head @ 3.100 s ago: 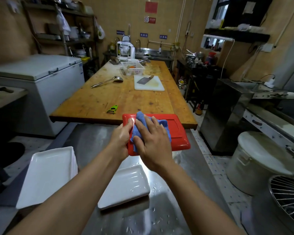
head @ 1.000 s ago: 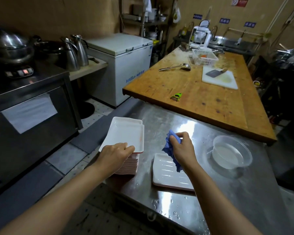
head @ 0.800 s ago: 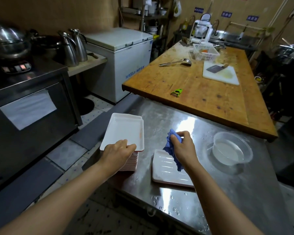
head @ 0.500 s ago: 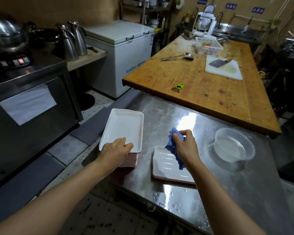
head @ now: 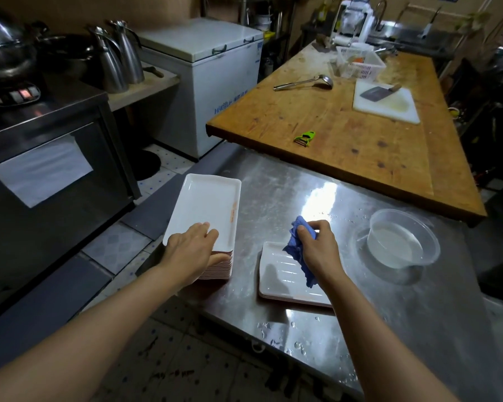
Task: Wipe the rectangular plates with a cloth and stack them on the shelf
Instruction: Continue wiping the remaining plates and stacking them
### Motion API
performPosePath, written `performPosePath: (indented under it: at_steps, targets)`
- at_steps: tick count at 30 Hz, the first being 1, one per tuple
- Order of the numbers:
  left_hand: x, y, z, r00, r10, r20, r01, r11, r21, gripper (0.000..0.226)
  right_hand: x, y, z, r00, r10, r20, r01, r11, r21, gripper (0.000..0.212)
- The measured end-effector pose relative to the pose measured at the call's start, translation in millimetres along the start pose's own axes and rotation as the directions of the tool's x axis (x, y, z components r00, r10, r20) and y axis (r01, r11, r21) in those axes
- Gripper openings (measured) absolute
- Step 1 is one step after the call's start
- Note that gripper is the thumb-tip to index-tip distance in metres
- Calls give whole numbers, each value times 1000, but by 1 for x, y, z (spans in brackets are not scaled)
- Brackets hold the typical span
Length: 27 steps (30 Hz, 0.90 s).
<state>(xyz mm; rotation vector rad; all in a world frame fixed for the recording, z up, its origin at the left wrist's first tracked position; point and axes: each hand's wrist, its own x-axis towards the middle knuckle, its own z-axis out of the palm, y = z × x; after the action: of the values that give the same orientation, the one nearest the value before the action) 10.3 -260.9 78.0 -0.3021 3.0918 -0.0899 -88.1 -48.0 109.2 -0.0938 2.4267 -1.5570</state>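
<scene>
The left hand (head: pixel 193 250) grips the near edge of the top plate (head: pixel 206 207) of a stack (head: pixel 220 266) at the left edge of the steel table (head: pixel 389 314), fingers lying over the rim and thumb curled against the stack's side. The top plate is white and sits slightly skewed, its far end reaching past the stack. The right hand (head: pixel 320 249) clutches a blue cloth (head: pixel 298 248), bunched in curled fingers, part of it hanging down over a second, lower pile of plates (head: pixel 282 281) just right of the stack; whether the cloth touches the wet, ribbed top plate there I cannot tell. Water drops lie on the steel near the table's front edge. To the right stands a clear tub (head: pixel 401 239) with water in it. Beyond the steel table, a wooden table (head: pixel 346 134) carries a green peeler (head: pixel 305 139), a ladle (head: pixel 304 83), a white basket (head: pixel 359 66) and a cutting board (head: pixel 388 107) with a cleaver (head: pixel 378 92). Far left stands a white chest freezer (head: pixel 212 71) and two steel jugs (head: pixel 119 58).
</scene>
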Motion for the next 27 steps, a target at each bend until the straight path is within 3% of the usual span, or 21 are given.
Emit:
performPosePath:
  at_steps: [4, 7, 9, 12, 18, 21, 25, 27]
  targets:
    - [4, 24, -3, 965, 120, -235, -135, 990, -47, 46, 2, 15, -8, 1000, 18, -15, -17, 998, 67, 14]
    - [9, 60, -1, 949, 145, -281, -209, 955, -212, 33, 5, 28, -19, 999, 29, -36, -26, 996, 85, 12]
    - [14, 83, 5, 982, 48, -185, -111, 930, -352, 28, 7, 39, -28, 998, 35, -59, -31, 998, 57, 5]
    - [25, 104, 28, 999, -26, 20, 32, 939, -343, 36, 11, 57, -40, 994, 49, -101, -49, 999, 0, 2]
    - [48, 118, 71, 927, -205, 315, 326, 855, -404, 58, 39, 109, -44, 983, 82, -164, -121, 960, -251, 19]
    - [54, 117, 86, 918, -237, 317, 368, 806, -463, 48, 48, 128, -38, 990, 62, -129, -110, 904, -413, 27]
    - [53, 118, 90, 935, -226, 274, 341, 786, -516, 42, 49, 153, -35, 990, -57, -130, -49, 723, -690, 30]
    - [54, 118, 90, 936, -235, 262, 343, 775, -531, 39, 49, 153, -39, 981, -38, -190, -99, 746, -658, 21]
